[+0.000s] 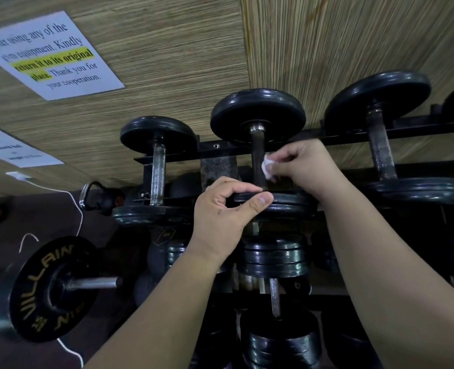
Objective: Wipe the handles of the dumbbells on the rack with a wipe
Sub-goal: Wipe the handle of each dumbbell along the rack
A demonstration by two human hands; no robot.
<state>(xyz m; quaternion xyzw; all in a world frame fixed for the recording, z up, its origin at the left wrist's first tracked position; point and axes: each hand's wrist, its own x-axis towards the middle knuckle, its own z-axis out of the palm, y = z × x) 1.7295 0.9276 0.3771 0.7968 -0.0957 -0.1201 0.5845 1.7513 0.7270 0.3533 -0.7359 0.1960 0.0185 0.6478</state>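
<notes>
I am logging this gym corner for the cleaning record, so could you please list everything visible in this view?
Top-rail dumbbells: three, black plates, side by side on the rack.
Rack: one, black, against the wall.
Wipe: one, white, against the handle of the middle dumbbell.
Lower dumbbells: several, black, below the top rail; count unclear.
Lettered plate: one, black with gold lettering, lower left on a metal bar.
Notices: two, white, on the wall at left.
Cable: one, white, trailing down at left.
Left hand: one, grips the middle dumbbell's near plate.
Right hand: one, pinches the wipe.
</notes>
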